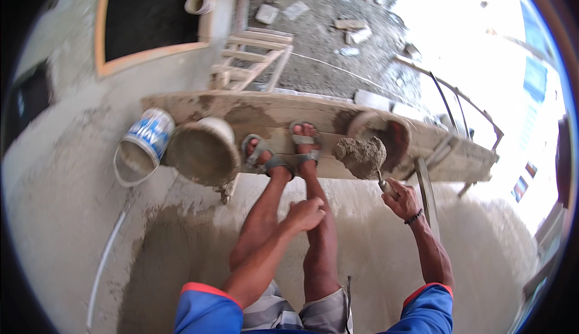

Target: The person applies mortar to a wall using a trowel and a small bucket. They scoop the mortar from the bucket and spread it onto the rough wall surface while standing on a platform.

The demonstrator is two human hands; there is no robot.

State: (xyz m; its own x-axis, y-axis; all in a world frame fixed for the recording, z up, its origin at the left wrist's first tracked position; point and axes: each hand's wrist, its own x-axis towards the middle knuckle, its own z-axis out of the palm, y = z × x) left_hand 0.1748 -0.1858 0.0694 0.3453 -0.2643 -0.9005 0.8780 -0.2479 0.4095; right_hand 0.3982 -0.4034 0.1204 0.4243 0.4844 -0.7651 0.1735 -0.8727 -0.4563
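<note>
R hand (400,200): clamped round trowel (388,187) handle, ctr-right of frame.
Mortar (360,156): fat lump riding the trowel, overlapping the rt-hand bucket (398,134).
L hand (306,214): fingers curled in, nothing visible inside, mid-frame, over R leg (319,246).
Planks (268,134): 2 sandalled feet (306,138) on 'em, upper ctr.

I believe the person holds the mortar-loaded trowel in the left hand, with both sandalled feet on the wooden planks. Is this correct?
Not quite: the head view shows the mortar-loaded trowel in the right hand, not the left hand. Both sandalled feet are on the wooden planks.
</note>
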